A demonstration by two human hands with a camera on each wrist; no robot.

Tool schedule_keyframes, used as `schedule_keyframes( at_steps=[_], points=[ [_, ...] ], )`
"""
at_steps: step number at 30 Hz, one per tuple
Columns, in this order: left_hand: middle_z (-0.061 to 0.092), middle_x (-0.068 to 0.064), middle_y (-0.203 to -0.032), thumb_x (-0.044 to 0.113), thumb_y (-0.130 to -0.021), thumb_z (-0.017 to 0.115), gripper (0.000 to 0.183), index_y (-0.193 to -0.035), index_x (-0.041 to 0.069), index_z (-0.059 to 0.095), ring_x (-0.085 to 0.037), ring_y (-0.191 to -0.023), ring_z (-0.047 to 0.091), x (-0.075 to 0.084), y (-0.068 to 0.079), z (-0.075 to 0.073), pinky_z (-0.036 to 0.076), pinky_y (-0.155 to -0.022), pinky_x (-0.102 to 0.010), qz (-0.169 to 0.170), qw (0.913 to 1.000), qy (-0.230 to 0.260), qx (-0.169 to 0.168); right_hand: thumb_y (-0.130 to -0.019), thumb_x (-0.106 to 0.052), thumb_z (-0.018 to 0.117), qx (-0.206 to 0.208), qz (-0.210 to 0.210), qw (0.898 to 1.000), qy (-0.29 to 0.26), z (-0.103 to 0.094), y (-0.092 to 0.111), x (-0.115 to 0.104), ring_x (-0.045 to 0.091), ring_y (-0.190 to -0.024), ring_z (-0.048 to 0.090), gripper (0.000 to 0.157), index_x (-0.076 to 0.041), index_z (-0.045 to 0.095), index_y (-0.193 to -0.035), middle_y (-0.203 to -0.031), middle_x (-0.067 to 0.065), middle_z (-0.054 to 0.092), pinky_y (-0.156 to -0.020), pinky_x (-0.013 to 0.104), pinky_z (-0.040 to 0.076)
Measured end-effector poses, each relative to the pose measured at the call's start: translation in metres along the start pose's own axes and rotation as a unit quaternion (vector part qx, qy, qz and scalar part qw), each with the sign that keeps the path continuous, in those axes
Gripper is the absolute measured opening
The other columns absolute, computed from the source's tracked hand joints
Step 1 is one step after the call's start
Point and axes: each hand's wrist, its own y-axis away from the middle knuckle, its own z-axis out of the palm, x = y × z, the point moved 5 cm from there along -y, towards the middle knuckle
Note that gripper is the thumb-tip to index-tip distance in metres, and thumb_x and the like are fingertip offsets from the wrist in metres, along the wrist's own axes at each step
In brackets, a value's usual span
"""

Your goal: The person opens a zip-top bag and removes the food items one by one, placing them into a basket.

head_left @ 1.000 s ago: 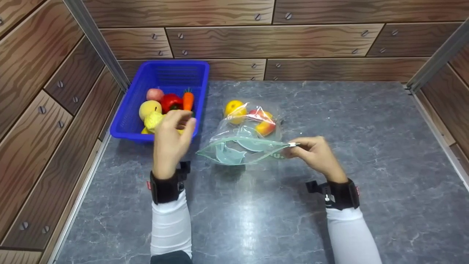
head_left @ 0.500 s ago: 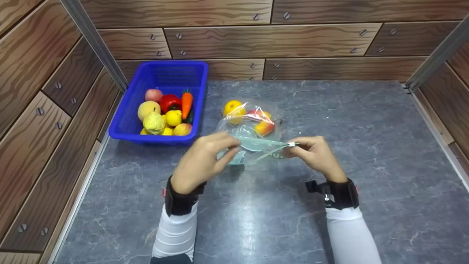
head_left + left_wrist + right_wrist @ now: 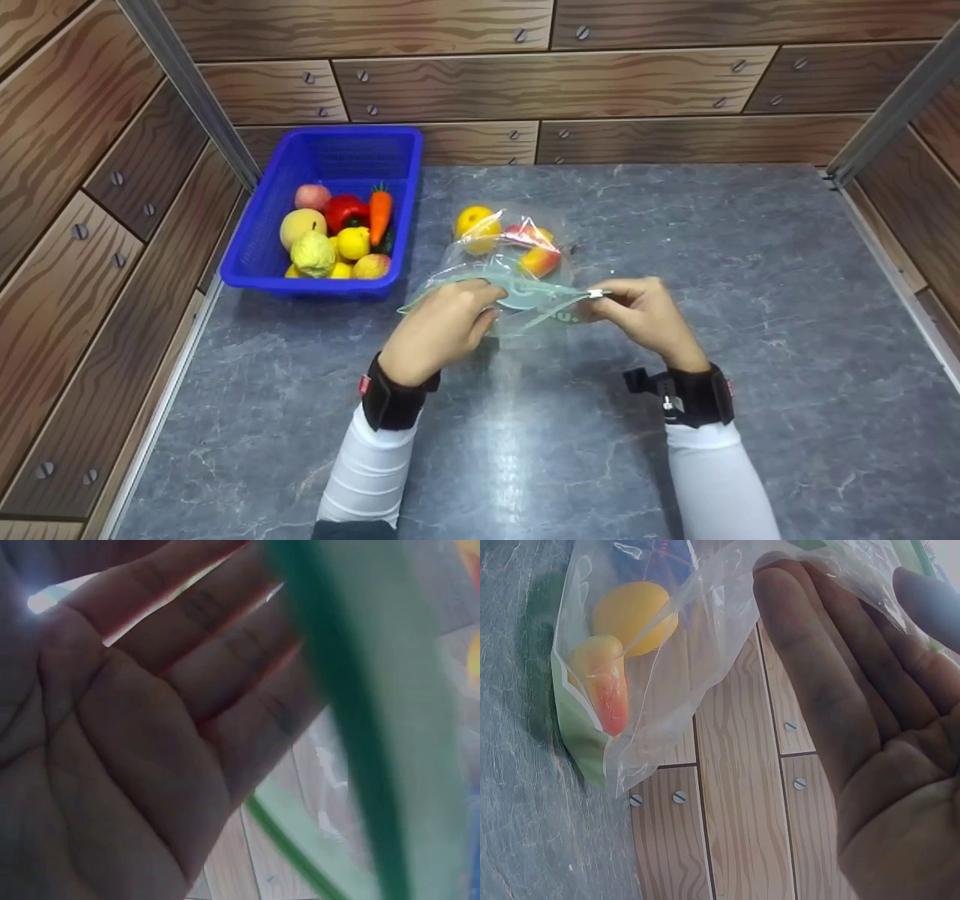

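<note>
A clear zip bag [image 3: 517,292] with a green-edged mouth lies on the table in front of me. Inside it are a round orange-yellow fruit [image 3: 478,227] and a red-and-yellow fruit [image 3: 540,261], both also visible through the plastic in the right wrist view. My right hand [image 3: 649,319] pinches the bag's right corner by the white slider [image 3: 598,293]. At the left part of the mouth is my left hand [image 3: 442,330], its fingers stretched across the green rim. In the left wrist view that palm [image 3: 127,757] holds nothing, and the green strip [image 3: 352,712] passes over the fingertips.
A blue basket [image 3: 232,262] stands at the back left. It holds a carrot [image 3: 380,215], a red pepper [image 3: 346,213], a pink fruit [image 3: 312,197], a large pale yellow fruit [image 3: 303,229] and several other yellow ones. Wood-patterned walls [image 3: 555,82] enclose the back and sides.
My left hand has moved from over the basket's near edge rightward to the bag's mouth, and the mouth looks narrower. The right hand has kept its pinch on the corner.
</note>
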Motion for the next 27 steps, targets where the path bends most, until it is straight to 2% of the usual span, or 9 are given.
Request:
schedule_keyframes(
  at_steps=[6, 12, 16, 18, 22, 27],
  points=[
    [0.072, -0.005, -0.091, 0.007, -0.095, 0.068, 0.008, -0.102, 0.006, 0.072, -0.025, -0.083, 0.07, -0.011, -0.01, 0.014, 0.058, -0.074, -0.042, -0.038, 0.9989, -0.022, -0.014, -0.093, 0.011, 0.067, -0.002, -0.003, 1.0, 0.002, -0.001, -0.001, 0.0, 0.01, -0.078, 0.076, 0.01, 0.014, 0.074, -0.099, -0.091, 0.028, 0.074, -0.073, 0.029, 0.063],
    [0.074, -0.007, -0.099, 0.009, -0.095, 0.066, 0.015, -0.109, 0.011, 0.072, -0.026, -0.091, 0.072, -0.021, -0.018, 0.029, 0.059, -0.081, -0.044, -0.073, 0.9967, -0.031, -0.017, -0.092, 0.01, 0.067, -0.002, 0.004, 1.0, 0.008, -0.001, 0.0, 0.0, 0.009, -0.077, 0.076, 0.011, 0.013, 0.075, -0.099, -0.091, 0.027, 0.075, -0.073, 0.029, 0.063],
    [0.073, -0.009, -0.096, 0.015, -0.098, 0.065, 0.012, -0.106, 0.009, 0.072, -0.029, -0.091, 0.073, -0.024, -0.025, 0.041, 0.06, -0.079, -0.045, -0.094, 0.9931, -0.067, -0.018, -0.093, 0.009, 0.067, -0.001, 0.007, 1.0, 0.018, -0.001, 0.0, 0.001, 0.009, -0.076, 0.075, 0.011, 0.011, 0.076, -0.099, -0.09, 0.025, 0.075, -0.074, 0.027, 0.063],
    [0.073, -0.01, -0.098, 0.017, -0.099, 0.066, 0.014, -0.107, 0.007, 0.071, -0.029, -0.092, 0.073, -0.024, -0.028, 0.046, 0.061, -0.079, -0.043, -0.093, 0.992, -0.083, -0.018, -0.093, 0.01, 0.067, -0.001, 0.006, 1.0, 0.017, -0.001, 0.0, 0.0, 0.008, -0.077, 0.075, 0.011, 0.011, 0.076, -0.099, -0.09, 0.025, 0.075, -0.073, 0.027, 0.062],
    [0.071, -0.012, -0.11, 0.018, -0.1, 0.066, 0.021, -0.116, 0.006, 0.069, -0.029, -0.102, 0.07, -0.025, -0.035, 0.056, 0.059, -0.088, -0.04, -0.083, 0.9918, -0.097, -0.014, -0.092, 0.011, 0.066, 0.001, 0.006, 1.0, 0.013, -0.001, 0.0, 0.0, 0.008, -0.077, 0.075, 0.011, 0.013, 0.075, -0.099, -0.091, 0.025, 0.075, -0.073, 0.028, 0.063],
    [0.072, -0.014, -0.111, 0.017, -0.1, 0.063, 0.022, -0.116, 0.003, 0.068, -0.03, -0.105, 0.068, -0.025, -0.042, 0.066, 0.055, -0.097, -0.038, -0.038, 0.9895, -0.138, 0.019, -0.092, 0.012, 0.066, -0.002, 0.012, 1.0, 0.008, 0.0, -0.001, 0.0, 0.009, -0.077, 0.076, 0.012, 0.013, 0.075, -0.1, -0.091, 0.025, 0.076, -0.074, 0.028, 0.063]
  ],
)
